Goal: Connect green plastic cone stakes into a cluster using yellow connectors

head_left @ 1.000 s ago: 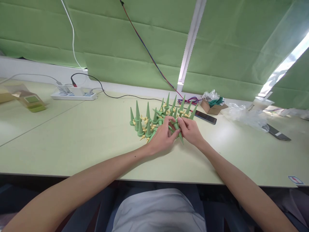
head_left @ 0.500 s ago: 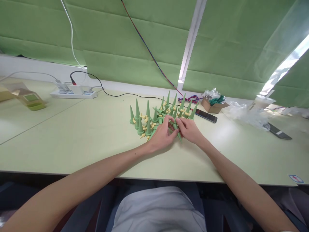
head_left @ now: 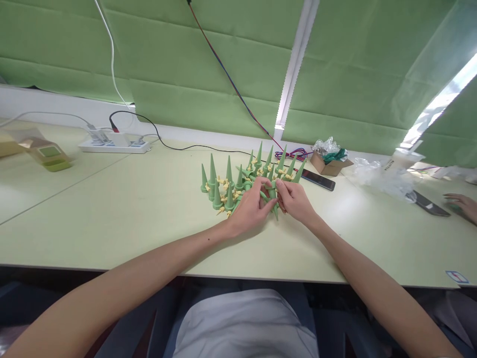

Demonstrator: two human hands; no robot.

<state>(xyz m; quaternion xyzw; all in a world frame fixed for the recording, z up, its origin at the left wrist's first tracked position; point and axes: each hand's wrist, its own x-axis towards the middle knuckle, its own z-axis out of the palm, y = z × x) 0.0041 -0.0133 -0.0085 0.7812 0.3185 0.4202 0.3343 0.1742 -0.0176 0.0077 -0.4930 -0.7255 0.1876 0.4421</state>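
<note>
Between my two hands is a green cone [head_left: 273, 201] with a wide collar, its point tilted down toward me. My left hand [head_left: 254, 203] curls around it from the left, thumb and fingers closed on it. My right hand [head_left: 294, 199] pinches the collar end from the right; whatever small part lies under those fingertips is hidden. Just behind my hands, several upright green cones [head_left: 229, 171] stand on the table in a cluster, some lying over. Small pale yellow pieces [head_left: 222, 181] sit among them and around their bases.
A phone [head_left: 318, 179] lies right of the cones, near a small cardboard box [head_left: 331, 164] holding plastic and green wrapping. Farther right are a clear plastic bag [head_left: 376, 176], a dark flat object [head_left: 428, 203] and another person's hand [head_left: 462, 205]. A power strip [head_left: 115, 145] stands back left.
The cone between my hands has turned, its point swinging slightly left and more upright downward. My right fingers have shifted a little. Another person's hand has come in at the right edge.
</note>
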